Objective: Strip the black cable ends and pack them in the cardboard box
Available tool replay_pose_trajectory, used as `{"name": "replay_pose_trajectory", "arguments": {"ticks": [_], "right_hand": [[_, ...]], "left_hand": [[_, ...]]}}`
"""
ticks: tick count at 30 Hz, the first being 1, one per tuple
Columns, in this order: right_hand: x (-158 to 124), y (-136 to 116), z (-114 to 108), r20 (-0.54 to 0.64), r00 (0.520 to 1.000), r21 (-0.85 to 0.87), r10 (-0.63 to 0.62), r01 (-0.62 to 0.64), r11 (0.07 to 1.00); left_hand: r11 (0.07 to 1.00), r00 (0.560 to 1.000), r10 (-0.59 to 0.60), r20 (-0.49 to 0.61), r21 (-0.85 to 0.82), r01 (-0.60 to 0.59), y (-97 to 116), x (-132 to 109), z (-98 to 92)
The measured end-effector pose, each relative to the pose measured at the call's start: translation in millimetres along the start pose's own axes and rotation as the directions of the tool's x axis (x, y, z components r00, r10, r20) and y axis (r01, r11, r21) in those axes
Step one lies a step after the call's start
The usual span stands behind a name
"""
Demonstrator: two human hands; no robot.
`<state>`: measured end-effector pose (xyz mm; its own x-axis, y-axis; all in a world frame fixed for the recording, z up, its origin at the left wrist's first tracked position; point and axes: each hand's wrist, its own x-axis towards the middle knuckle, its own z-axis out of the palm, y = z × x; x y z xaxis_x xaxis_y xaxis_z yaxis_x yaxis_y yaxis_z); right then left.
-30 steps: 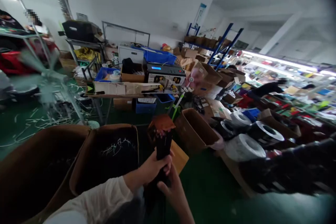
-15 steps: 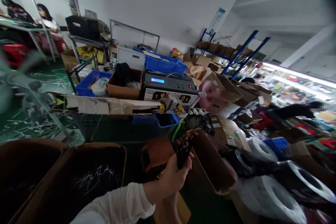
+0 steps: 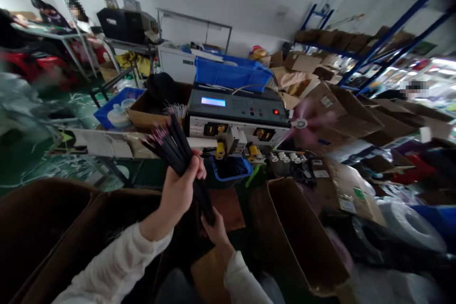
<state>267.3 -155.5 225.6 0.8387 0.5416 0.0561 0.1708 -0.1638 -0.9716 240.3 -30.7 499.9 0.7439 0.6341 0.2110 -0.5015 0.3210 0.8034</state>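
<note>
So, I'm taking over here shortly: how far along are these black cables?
Done: the black cables are gathered into one bundle, tips showing pink-red. In hand: the left hand grips it, and the right hand is at its lower end. Left: it isn't in the open cardboard box; the lit machine stands ahead.

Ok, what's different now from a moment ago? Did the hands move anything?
Yes! The bundle of black cables tipped from upright to leaning, its tips now pointing up-left. The left hand kept hold of it. The right hand slid down from the grip to the bundle's lower end. The benchtop machine and cardboard boxes stayed put.
</note>
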Motion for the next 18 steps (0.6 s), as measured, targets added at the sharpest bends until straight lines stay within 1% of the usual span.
{"name": "replay_pose_trajectory", "arguments": {"ticks": [2, 4, 7, 9, 11, 14, 16, 18], "right_hand": [[15.4, 20.0, -6.7, 0.057, 0.998, -0.016, 0.01, -0.009, 1.0], [30.0, 44.3, -15.0, 0.11, 0.994, 0.035, 0.028, -0.032, 0.999], [50.3, 83.3, -29.4, 0.256, 0.965, 0.187, 0.054, -0.104, 0.977], [62.6, 108.5, -38.6, 0.334, 0.941, 0.238, 0.044, -0.13, 0.963], [73.0, 133.3, -45.5, 0.362, 0.932, 0.256, 0.016, -0.116, 0.96], [82.8, 169.7, -49.3, 0.366, 0.931, 0.286, -0.01, -0.103, 0.953], [83.7, 191.4, -49.0, 0.347, 0.938, 0.316, -0.015, -0.102, 0.943], [80.3, 208.7, -48.4, 0.33, 0.944, 0.324, -0.013, -0.1, 0.941]], "left_hand": [[0.996, 0.995, 0.082, -0.053, 0.023, -0.081, -6.1, 6.1, 3.3], [0.983, 0.981, 0.176, -0.083, 0.073, -0.17, -20.3, 8.4, 8.3], [0.951, 0.948, 0.292, -0.124, 0.145, -0.274, -53.9, 9.2, 19.0], [0.931, 0.931, 0.341, -0.133, 0.183, -0.315, -80.0, 10.2, 29.0], [0.91, 0.922, 0.374, -0.103, 0.233, -0.343, -105.8, 11.5, 39.4], [0.86, 0.915, 0.402, 0.019, 0.336, -0.385, -140.2, 10.5, 49.2], [0.818, 0.902, 0.424, 0.087, 0.392, -0.422, -159.0, 6.6, 49.7], [0.787, 0.885, 0.452, 0.11, 0.418, -0.454, -174.2, 1.2, 47.0]]}}
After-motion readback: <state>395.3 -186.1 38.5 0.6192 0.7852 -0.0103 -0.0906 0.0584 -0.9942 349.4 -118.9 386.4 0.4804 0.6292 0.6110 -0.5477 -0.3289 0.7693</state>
